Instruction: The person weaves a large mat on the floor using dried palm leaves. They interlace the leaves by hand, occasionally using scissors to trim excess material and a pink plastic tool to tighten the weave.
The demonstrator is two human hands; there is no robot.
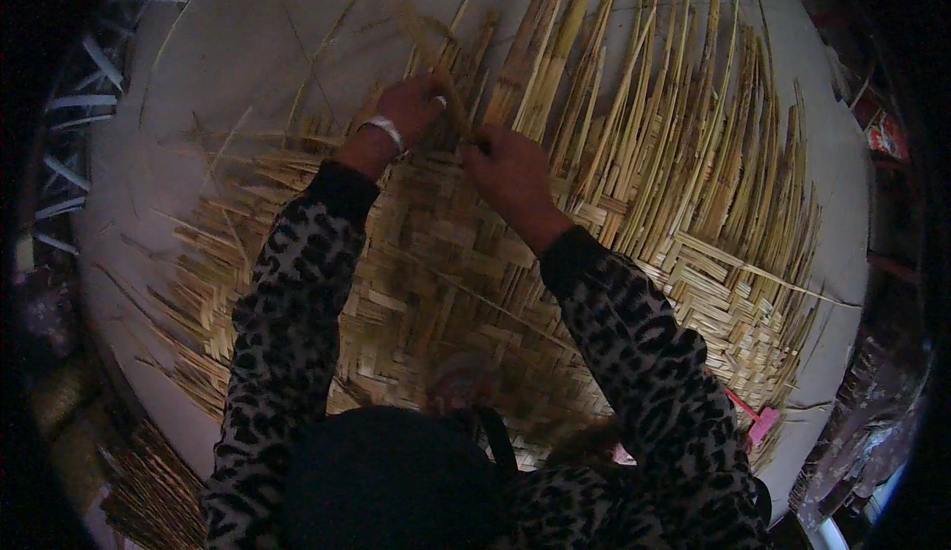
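A woven mat of split cane or bamboo strips (475, 292) spreads beneath my arms, its weave in a zigzag pattern. Long unwoven strips (634, 94) fan out from its far and right edges. Near the far edge, my left hand (408, 112) is closed on a bent, flat strip (455, 102), slightly blurred. My right hand (510, 175), just to the right and nearer, pinches the lower end of the same strip. A pale band circles my left wrist. Patterned sleeves cover both forearms, and my fingertips are partly hidden.
Pale floor (248, 45) surrounds the mat. A pink-headed tool (761, 425) lies at the mat's right edge. At the lower left is a bundle of thin brown sticks (158, 486). White lattice bars (83, 101) stand along the left side.
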